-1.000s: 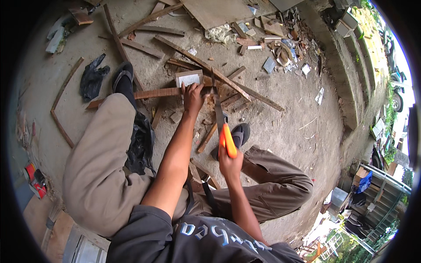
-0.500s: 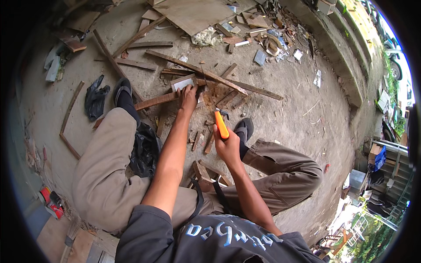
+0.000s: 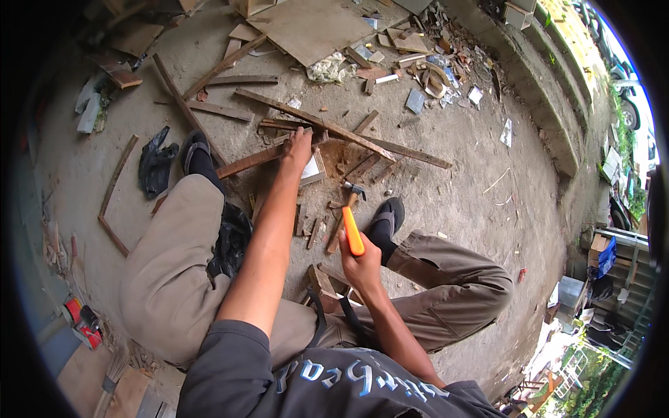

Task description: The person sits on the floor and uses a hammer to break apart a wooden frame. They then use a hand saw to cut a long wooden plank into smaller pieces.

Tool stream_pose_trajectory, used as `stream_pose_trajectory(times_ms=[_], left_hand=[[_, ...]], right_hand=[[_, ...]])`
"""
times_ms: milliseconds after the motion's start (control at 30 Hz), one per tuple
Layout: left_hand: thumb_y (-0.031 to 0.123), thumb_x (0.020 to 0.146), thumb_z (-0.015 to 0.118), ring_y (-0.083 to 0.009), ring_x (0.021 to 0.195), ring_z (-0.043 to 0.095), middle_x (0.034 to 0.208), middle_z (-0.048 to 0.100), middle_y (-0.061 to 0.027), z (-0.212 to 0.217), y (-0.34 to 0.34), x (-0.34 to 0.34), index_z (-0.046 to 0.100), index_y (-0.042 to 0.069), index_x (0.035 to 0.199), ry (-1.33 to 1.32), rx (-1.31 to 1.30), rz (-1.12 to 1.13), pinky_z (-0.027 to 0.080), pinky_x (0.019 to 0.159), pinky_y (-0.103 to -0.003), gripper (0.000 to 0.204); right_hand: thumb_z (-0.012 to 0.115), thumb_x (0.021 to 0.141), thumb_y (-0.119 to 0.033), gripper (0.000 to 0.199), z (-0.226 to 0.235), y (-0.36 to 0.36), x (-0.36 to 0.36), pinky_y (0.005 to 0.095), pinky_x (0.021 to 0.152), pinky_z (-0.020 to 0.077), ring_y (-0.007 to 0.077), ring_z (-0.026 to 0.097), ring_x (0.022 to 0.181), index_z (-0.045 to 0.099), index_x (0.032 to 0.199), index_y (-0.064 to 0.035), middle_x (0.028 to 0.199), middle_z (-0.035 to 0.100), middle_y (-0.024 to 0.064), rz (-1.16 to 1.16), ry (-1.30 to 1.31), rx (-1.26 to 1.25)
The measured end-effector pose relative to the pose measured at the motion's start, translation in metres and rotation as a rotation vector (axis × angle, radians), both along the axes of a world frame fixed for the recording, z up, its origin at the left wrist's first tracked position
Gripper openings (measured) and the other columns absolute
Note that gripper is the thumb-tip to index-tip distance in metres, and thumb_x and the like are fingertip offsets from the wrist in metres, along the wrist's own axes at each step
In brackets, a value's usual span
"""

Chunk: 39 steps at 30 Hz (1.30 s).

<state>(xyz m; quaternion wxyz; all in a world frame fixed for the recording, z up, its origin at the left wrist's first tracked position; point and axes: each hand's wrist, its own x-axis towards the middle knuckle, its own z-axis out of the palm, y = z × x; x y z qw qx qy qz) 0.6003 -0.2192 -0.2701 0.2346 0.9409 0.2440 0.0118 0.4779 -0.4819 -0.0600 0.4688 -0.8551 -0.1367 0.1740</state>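
My right hand point(image 3: 360, 264) is closed around the orange handle of a claw hammer point(image 3: 354, 235). The hammer's dark head points away from me, low over the ground near my right foot. Farther off and to the left, my left hand point(image 3: 298, 148) is closed on a brown wooden strip point(image 3: 249, 162). This strip slants up from beside my left foot, and its far end passes under my fingers. Just below that hand is a white-faced wooden piece point(image 3: 311, 170), partly hidden by the hand and wrist. A long wooden strip point(image 3: 317, 124) crosses right beyond my fingertips.
Several loose wooden strips point(image 3: 221, 107) lie on the concrete floor. Black plastic bags point(image 3: 156, 160) rest by my left leg. A large flat board point(image 3: 313, 29) and scattered scraps point(image 3: 433, 70) lie at the back. Concrete steps point(image 3: 533, 90) rise at the right.
The hammer has come back toward me and lower. My left hand has shifted slightly away and closed on the strip, while the white-faced piece shows lower, beneath it.
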Motion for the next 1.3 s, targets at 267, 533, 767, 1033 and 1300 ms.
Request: stream_pose_trajectory(times_ms=[267, 533, 767, 1033, 1300], left_hand=[[0.013, 0.088, 0.06, -0.0314, 0.117, 0.051, 0.123, 0.051, -0.0108, 0.006, -0.028, -0.017, 0.058, 0.012, 0.117, 0.119, 0.154, -0.001, 0.047, 0.093, -0.05, 0.029], [0.011, 0.091, 0.054, -0.0318, 0.115, 0.053, 0.122, 0.054, -0.0099, 0.021, -0.054, -0.039, 0.057, 0.008, 0.12, 0.208, 0.194, -0.114, 0.048, 0.091, -0.053, 0.029], [0.031, 0.081, 0.074, -0.0359, 0.113, 0.05, 0.117, 0.053, -0.0167, 0.008, -0.028, -0.055, 0.056, 0.003, 0.113, -0.064, -0.165, -0.051, 0.044, 0.095, -0.045, 0.046], [0.054, 0.086, 0.061, -0.0317, 0.11, 0.048, 0.112, 0.054, -0.0145, -0.005, -0.045, -0.057, 0.055, 0.008, 0.114, -0.137, 0.044, 0.072, 0.033, 0.097, -0.047, 0.054], [0.048, 0.079, 0.071, -0.0324, 0.106, 0.05, 0.104, 0.055, -0.0116, -0.024, -0.035, -0.055, 0.06, 0.012, 0.105, -0.24, -0.058, 0.131, 0.036, 0.093, -0.048, 0.046]], right_hand=[[0.063, 0.095, -0.026, 0.039, 0.015, -0.033, -0.014, 0.0287, 0.046, 0.0313, 0.0058, 0.037, 0.052, 0.055, 0.068, 0.002, 0.054, 0.044, -0.0025, -0.107, 0.364, 0.082], [0.064, 0.094, -0.023, 0.035, 0.033, -0.047, -0.045, 0.029, 0.048, 0.0323, 0.0058, 0.037, 0.056, 0.057, 0.072, 0.0024, 0.056, 0.043, -0.0015, -0.016, 0.3, 0.063], [0.064, 0.094, -0.025, 0.038, 0.035, -0.041, -0.037, 0.029, 0.046, 0.0302, 0.006, 0.036, 0.053, 0.055, 0.069, 0.001, 0.054, 0.042, -0.0015, -0.036, 0.242, 0.003], [0.062, 0.095, -0.033, 0.045, 0.046, -0.02, -0.027, 0.0305, 0.046, 0.0293, 0.0072, 0.035, 0.052, 0.054, 0.067, 0.0011, 0.053, 0.039, -0.0019, -0.057, 0.218, -0.062], [0.065, 0.092, -0.031, 0.044, 0.035, -0.024, -0.03, 0.0335, 0.046, 0.033, 0.0089, 0.036, 0.052, 0.053, 0.067, 0.0028, 0.051, 0.041, 0.0049, 0.049, 0.168, -0.152]])
